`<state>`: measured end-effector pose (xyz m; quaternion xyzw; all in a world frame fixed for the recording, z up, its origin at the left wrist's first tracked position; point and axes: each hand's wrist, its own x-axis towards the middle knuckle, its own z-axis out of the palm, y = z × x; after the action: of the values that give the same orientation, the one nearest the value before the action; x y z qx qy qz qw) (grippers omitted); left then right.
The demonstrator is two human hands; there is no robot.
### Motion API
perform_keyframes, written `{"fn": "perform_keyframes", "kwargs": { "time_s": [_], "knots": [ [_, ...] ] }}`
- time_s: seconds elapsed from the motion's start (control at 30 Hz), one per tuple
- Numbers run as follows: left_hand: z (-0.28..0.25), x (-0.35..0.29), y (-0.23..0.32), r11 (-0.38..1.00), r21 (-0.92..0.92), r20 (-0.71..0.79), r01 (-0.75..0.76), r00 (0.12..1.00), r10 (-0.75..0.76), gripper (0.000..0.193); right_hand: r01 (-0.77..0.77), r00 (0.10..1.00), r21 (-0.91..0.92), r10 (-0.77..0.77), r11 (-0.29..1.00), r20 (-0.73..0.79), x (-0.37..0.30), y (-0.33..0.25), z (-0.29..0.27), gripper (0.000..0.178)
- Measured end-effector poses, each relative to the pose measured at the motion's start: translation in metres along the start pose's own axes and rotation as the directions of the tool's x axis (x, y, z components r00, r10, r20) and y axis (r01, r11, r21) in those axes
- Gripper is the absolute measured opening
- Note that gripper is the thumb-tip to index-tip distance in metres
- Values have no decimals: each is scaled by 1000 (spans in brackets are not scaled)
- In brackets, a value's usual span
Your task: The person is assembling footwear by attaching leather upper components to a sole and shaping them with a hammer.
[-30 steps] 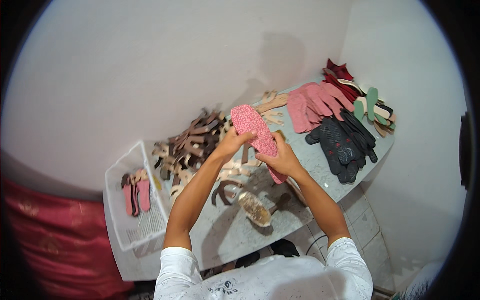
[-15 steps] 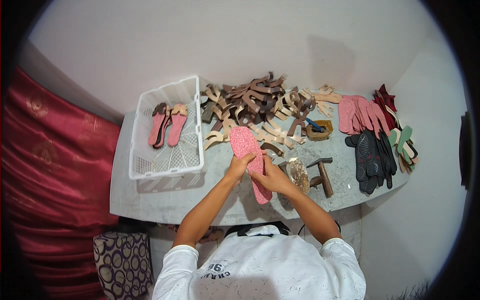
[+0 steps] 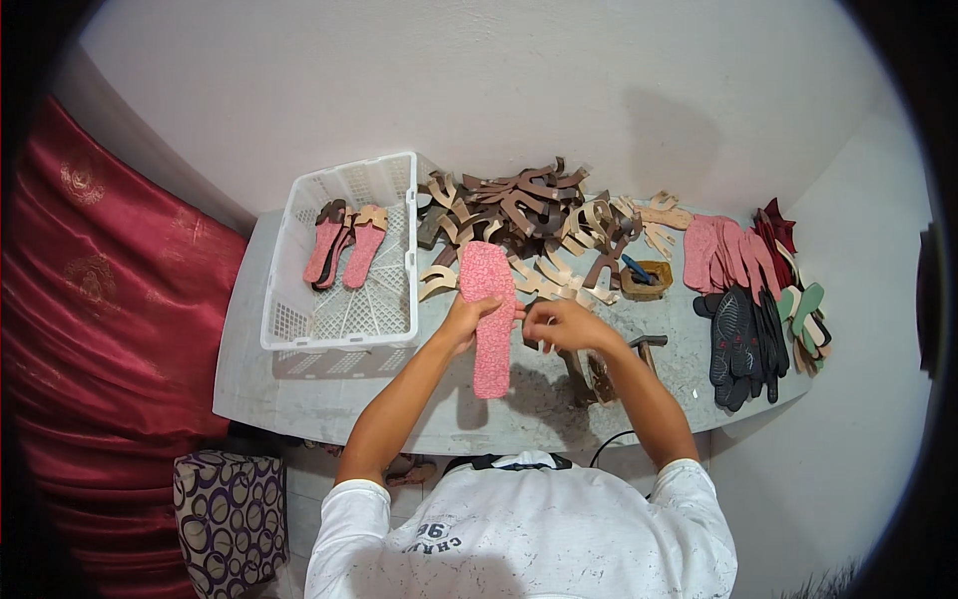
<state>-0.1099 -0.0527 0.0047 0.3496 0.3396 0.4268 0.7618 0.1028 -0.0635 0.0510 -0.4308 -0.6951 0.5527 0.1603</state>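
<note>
A pink speckled shoe sole (image 3: 487, 319) stands upright in my left hand (image 3: 465, 321), the thumb across its face and the fingers behind. Just right of it hovers my right hand (image 3: 564, 324), fingers loosely bent and apart, with nothing visible in them. Beyond the sole lies a heap of brown and beige sandal straps (image 3: 519, 205). My right forearm partly covers a hammer (image 3: 649, 341) and a worn block-like piece (image 3: 576, 379) on the table.
At left, a white plastic crate (image 3: 339, 346) holds several strapped pink soles. A small tan container (image 3: 649, 282) holds a blue-handled tool. Pink soles (image 3: 723, 250), black soles (image 3: 736, 344) and green pieces (image 3: 801, 307) are piled right on the grey table (image 3: 429, 414).
My right hand has let go of the sole and moved right. The sole, in my left hand alone, has turned more upright. The view has shifted slightly.
</note>
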Motion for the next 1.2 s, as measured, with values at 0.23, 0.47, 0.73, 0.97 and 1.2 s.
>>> {"fn": "perform_keyframes", "kwargs": {
  "time_s": [0.23,0.47,0.73,0.97,1.2],
  "knots": [
    [-25,15,-6,996,-37,-74,86,993,-89,38,-215,967,-155,188,964,-172,74,63,-75,18],
    [-33,38,-21,995,-5,-93,96,991,-96,41,-146,989,-664,95,733,-112,136,127,-90,25],
    [-40,47,-23,994,28,-125,109,987,-105,37,-234,972,-762,163,604,-169,157,165,-61,47],
    [-38,52,-22,995,17,-102,100,990,-97,40,-337,932,-744,319,577,-174,151,189,-62,68],
    [-41,46,-24,997,10,-114,72,991,-71,41,-479,867,-681,422,555,-266,139,190,-58,63]
  ]
}}
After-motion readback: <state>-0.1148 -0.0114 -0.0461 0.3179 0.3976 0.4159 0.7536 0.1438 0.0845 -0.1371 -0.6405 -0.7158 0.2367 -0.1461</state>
